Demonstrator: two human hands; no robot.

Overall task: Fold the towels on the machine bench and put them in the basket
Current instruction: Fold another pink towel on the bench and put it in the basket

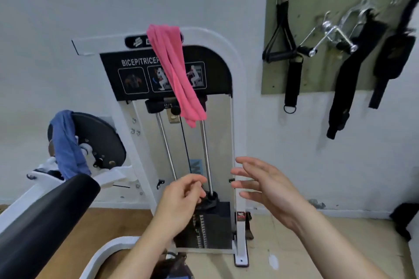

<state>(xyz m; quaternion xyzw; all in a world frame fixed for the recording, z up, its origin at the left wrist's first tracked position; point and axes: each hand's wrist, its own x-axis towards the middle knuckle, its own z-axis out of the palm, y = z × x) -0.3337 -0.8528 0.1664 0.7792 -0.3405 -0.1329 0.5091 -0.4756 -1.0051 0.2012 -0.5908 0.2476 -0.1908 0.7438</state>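
Neither towel is folded, as far as I can see. The long pink cloth towel (175,70) hangs draped over the top of the white bicep/tricep machine frame (237,120). The blue cloth towel (66,142) is slung over the black round disc (102,138) at the left, above the black padded bench (40,217). The left hand (181,197) has its fingers loosely curled round nothing, and the right hand (267,188) is spread wide. Both hands are below the pink towel and touch neither towel. No basket shows, so I'd judge all the folding and stowing remains.
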